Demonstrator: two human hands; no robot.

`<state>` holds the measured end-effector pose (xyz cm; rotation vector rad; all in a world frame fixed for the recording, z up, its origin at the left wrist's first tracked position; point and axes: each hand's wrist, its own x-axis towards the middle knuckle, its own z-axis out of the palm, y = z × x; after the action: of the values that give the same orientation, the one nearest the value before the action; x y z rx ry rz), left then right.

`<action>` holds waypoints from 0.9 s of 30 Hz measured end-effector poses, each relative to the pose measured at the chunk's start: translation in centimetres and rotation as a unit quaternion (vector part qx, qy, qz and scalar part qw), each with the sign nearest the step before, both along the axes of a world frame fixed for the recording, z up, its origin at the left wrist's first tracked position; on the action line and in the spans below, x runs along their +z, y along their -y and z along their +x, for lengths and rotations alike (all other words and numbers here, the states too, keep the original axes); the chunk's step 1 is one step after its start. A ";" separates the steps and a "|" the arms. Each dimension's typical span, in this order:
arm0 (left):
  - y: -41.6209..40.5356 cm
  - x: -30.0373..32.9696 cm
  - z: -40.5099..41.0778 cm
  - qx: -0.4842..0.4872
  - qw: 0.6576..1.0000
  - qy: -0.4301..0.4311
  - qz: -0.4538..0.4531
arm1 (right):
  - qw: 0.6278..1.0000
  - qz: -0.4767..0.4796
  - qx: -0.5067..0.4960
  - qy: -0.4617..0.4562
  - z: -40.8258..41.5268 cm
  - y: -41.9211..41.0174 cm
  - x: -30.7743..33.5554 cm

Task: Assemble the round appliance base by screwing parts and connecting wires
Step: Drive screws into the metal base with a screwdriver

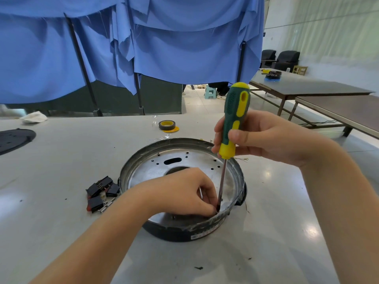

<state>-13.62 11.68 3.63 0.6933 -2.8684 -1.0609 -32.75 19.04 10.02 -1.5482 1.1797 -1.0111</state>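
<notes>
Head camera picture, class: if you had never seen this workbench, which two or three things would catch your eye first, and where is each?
First, the green-and-yellow screwdriver, held upright in the right hand, its tip down near the front rim of the round appliance base at table centre. The left hand pinches at that tip inside the base. Behind hangs blue cloth; black switches lie left of the base.

left hand (180,191): fingertips pinched, palm down | right hand (264,138): fist-gripped, upright
</notes>
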 end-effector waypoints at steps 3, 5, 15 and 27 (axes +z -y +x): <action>0.0 0.2 0.1 0.004 1.000 0.007 0.009 | 0.999 -0.026 -0.029 -0.034 0.4 -0.4 0.5; 0.1 0.3 0.1 0.006 1.000 0.011 0.018 | 0.993 -0.064 -0.060 -0.081 0.9 -0.7 0.8; -0.6 1.5 0.0 0.053 0.981 -0.161 0.094 | 0.946 -0.202 -0.160 -0.197 3.6 0.3 0.1; -1.1 1.0 -0.6 0.055 0.974 -0.168 0.142 | 0.997 -0.065 0.023 0.025 0.9 -0.8 0.7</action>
<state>-14.18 12.78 4.64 0.6032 -2.3929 -1.4308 -31.87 19.83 10.73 -1.6343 1.0563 -1.1074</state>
